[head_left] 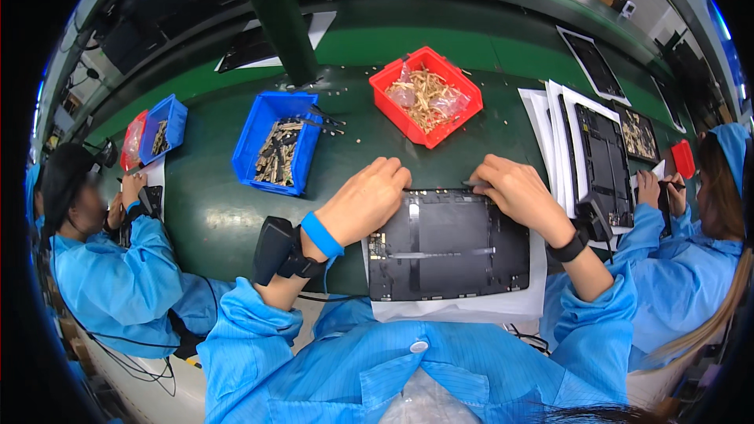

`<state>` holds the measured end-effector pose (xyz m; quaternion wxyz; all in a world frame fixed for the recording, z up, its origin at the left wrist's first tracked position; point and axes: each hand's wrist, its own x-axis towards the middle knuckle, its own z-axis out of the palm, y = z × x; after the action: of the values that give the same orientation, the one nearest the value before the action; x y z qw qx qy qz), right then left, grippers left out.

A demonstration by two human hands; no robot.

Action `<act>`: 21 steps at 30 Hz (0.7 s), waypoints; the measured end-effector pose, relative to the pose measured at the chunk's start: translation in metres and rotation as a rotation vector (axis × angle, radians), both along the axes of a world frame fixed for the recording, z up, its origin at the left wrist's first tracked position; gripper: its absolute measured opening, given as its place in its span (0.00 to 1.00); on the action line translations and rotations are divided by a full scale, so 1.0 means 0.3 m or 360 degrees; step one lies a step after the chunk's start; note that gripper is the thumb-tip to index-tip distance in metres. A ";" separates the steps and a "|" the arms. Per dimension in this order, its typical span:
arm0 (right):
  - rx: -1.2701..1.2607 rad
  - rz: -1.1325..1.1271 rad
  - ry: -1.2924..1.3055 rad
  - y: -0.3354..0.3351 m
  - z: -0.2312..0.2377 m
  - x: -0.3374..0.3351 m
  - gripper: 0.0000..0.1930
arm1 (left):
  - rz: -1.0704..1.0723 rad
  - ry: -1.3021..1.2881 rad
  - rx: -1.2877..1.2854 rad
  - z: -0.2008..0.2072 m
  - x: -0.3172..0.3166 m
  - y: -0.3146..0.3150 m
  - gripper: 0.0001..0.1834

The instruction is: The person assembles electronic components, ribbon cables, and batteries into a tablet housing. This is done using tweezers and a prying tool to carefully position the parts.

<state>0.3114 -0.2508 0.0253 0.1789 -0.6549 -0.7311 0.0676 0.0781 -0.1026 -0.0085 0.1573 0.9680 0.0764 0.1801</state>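
A black tablet housing [452,235] lies open on white sheet material [455,310] at the table edge in front of me. Small metal parts dot its rim, and a silver strip crosses its middle. My left hand [365,200] rests at its far left corner, the fingers curled together against the edge. At the far edge, right of centre, my right hand [517,192] has thumb and fingers pinched together. A small dark sliver shows at those fingertips. What either hand holds is too small or too hidden to name.
Beyond my hands stand a blue bin [243,149] of metal strips and a red bin [428,135] of gold-coloured pieces. Stacked housings with white sheets [559,157] are at the right. A green post [275,16] rises behind. Co-workers sit left [118,275] and right [675,267].
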 end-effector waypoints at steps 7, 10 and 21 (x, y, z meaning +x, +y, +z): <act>-0.0102 0.0100 0.0095 -0.069 0.096 -0.027 0.07 | -0.0192 0.0548 -0.0564 0.050 0.040 0.030 0.26; -0.0096 0.0143 0.0119 -0.076 0.110 -0.032 0.06 | -0.0276 0.0745 -0.1036 0.072 0.038 0.045 0.32; -0.0055 0.0142 0.0202 -0.146 0.143 -0.043 0.12 | -0.0302 0.1000 -0.2482 0.032 -0.099 0.019 0.40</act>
<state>0.2985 -0.2946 0.0682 0.2103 -0.6191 -0.7455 0.1294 0.0484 -0.0967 0.0010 0.7661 0.5897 0.1373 -0.2156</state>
